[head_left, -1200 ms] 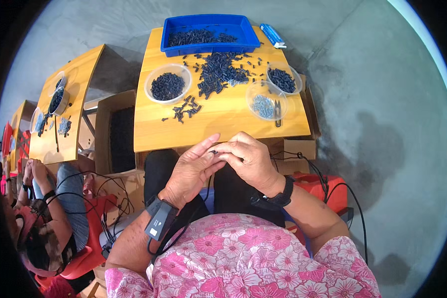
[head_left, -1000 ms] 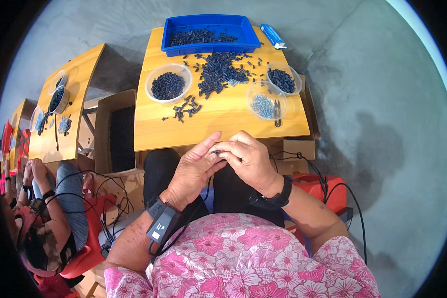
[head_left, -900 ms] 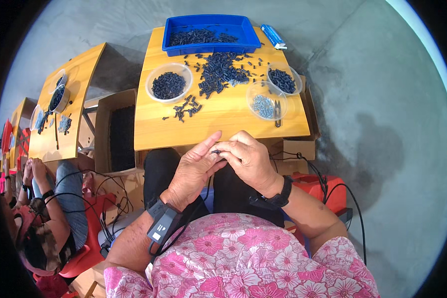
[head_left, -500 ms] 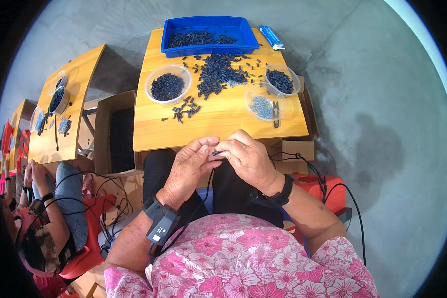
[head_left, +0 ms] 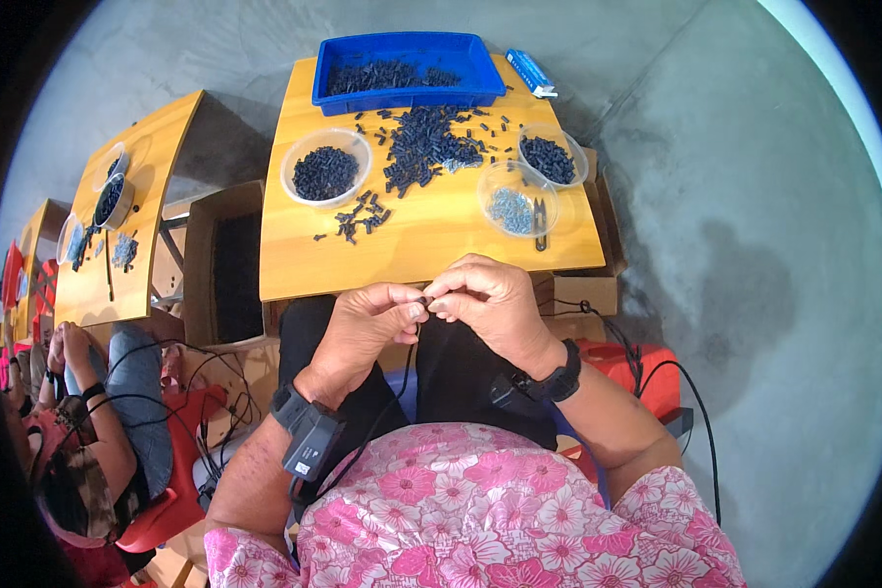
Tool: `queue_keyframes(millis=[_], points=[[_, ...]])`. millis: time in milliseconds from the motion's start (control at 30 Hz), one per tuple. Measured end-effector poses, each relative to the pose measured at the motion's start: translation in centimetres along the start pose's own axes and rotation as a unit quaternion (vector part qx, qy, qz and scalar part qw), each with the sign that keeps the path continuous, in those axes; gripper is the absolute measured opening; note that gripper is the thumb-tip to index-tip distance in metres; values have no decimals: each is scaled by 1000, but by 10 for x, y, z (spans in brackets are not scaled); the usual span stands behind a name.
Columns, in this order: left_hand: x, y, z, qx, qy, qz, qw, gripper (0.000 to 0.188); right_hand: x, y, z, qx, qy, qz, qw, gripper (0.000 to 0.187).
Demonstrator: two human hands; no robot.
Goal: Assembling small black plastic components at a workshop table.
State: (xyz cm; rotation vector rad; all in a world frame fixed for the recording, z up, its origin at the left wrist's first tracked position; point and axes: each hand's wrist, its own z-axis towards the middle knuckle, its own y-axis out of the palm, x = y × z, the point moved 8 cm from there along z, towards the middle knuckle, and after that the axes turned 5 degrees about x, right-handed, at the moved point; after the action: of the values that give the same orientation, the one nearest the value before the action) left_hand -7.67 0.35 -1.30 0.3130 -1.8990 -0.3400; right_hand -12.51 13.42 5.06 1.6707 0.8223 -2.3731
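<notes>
One tiny dark part (head_left: 424, 299) (pinched) — blurred.

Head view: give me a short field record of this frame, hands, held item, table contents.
left hand: fingertips pinched on a small dark part, over the lap
right hand: fingertips meet the left hand's at the same part
small dark part: tiny, shape too small to tell
yellow wooden table: just ahead of the hands
blue plastic tray: far edge, holds dark pieces
loose pile of dark pieces: table centre
clear round bowls: three; left and far right hold dark pieces, near right greyish ones
neighbour: a person seated at the left, at another yellow table
</notes>
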Motion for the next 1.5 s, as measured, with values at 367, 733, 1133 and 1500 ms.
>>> queue_keyframes(millis=[367, 733, 1133, 1500], points=[[-7, -1, -1, 9, -29, -80, 996, 15, 19, 3, -1, -12, 143, 261, 955, 19], [-11, 0, 0, 4, -25, -86, 996, 15, 17, 1, -2, 9, 153, 237, 959, 17], [-13, -1, 0, 1, -22, -62, 998, 18, 2, -2, 1, 18, 44, 128, 991, 17], [-13, 2, 0, -18, -18, -57, 998, 19, -12, -3, -1, 24, -50, 15, 998, 17]])
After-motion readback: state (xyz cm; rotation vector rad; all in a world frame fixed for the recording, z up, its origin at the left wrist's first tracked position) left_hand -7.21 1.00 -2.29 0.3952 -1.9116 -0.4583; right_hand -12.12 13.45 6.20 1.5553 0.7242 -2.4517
